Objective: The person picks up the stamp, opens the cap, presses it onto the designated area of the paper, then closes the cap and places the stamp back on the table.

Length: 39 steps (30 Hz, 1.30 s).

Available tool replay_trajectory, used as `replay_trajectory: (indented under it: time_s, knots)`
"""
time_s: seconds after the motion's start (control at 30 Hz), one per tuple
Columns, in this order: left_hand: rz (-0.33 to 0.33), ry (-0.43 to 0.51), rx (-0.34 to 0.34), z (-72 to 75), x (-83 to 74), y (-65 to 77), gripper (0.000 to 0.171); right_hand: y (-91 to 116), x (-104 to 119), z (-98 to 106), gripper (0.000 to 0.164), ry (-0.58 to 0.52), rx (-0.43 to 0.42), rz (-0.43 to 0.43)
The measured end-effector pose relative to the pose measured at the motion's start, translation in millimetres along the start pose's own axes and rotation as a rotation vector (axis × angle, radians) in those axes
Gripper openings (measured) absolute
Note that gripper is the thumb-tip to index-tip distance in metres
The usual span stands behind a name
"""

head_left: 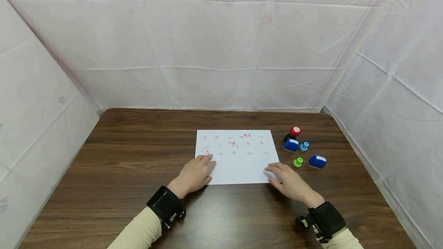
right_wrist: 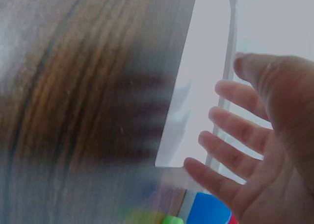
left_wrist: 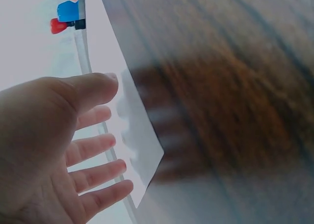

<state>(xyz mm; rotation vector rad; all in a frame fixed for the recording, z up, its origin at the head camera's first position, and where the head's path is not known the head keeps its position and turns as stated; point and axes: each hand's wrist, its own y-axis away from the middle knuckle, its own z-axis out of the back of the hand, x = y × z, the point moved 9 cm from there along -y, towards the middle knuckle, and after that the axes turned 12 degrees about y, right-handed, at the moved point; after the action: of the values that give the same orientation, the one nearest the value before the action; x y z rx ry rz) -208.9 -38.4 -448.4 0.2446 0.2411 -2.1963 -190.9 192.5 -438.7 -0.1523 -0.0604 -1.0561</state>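
Observation:
A white sheet of paper (head_left: 242,168) with several small red stamped prints on its upper part lies on the table. Over its left edge is my left hand (head_left: 194,173), fingers spread and fairly straight, covering part of one print. At the lower right corner my right hand (head_left: 290,183) has its fingertips over the paper. Both wrist views show spread fingers with nothing gripped: the left hand (left_wrist: 64,145) and the right hand (right_wrist: 260,131). Whether the fingertips press on the sheet is hard to tell.
Right of the paper stand a red-topped stamp (head_left: 295,131), a blue stamp (head_left: 290,145), a light blue stamp (head_left: 304,146), a green stamp (head_left: 298,162) and another blue stamp (head_left: 317,162). White sheeting (head_left: 207,49) encloses the brown wooden table (head_left: 138,145) at the back and sides.

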Motion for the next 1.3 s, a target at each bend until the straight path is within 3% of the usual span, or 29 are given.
replay_trajectory:
  time_s: [0.2, 0.67, 1.03, 1.3]
  knots:
    - [-0.03, 0.011, -0.049, 10.6, -5.0, 3.4, 0.043, 2, -16, 22, 0.029, 0.066, -0.135, -0.067]
    - [-0.038, 0.084, -0.103, 25.2, -1.1, 11.9, 0.04, 12, -56, 47, 0.028, 0.227, -0.247, -0.218]
    - [-0.067, 0.138, -0.199, 26.0, 2.3, 18.0, 0.035, 10, -74, 39, 0.027, 0.266, -0.191, -0.328]
    - [-0.061, 0.187, -0.231, 24.3, 3.6, 19.1, 0.03, 6, -80, 29, 0.023, 0.223, -0.128, -0.375]
